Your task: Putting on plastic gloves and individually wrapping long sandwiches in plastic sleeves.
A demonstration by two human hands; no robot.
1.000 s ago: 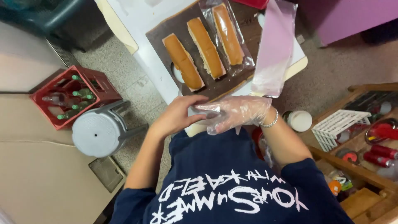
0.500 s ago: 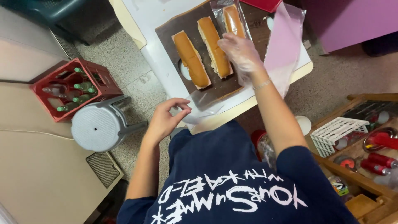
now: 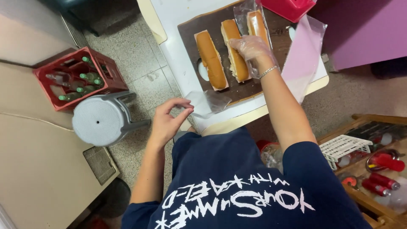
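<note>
At upper centre, gloved right hand (image 3: 253,48) closed on middle bread roll (image 3: 235,53) over brown board (image 3: 271,82), bare left hand (image 3: 168,121) pinched clear plastic bag (image 3: 207,102) at centre.

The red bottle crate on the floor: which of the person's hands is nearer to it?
Left. The left hand hangs off the table edge, pinching a clear plastic bag, on the red crate side. The gloved right hand rests on the middle bun, farther away.

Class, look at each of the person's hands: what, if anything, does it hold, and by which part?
The bare left hand pinches a clear plastic glove by its near edge. The gloved right hand rests on the middle bread roll; whether it grips cannot be told.
</note>
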